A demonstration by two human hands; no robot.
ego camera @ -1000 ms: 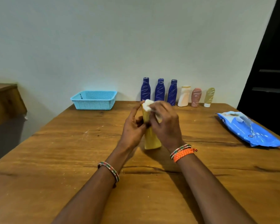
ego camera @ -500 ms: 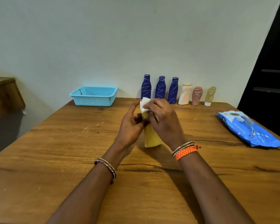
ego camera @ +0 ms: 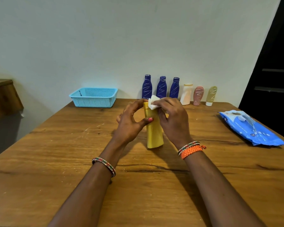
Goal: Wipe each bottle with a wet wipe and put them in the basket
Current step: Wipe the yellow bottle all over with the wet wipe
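We are on the first bottle. Our left hand holds the yellow bottle standing on the counter, and our right hand pinches the wet wipe on its top. Six bottles wait by the wall. The basket looks almost empty.

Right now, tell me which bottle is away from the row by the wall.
The yellow bottle. It stands mid-table between both hands, a white wipe on its top; the three blue, white, pink and olive ones line the wall.
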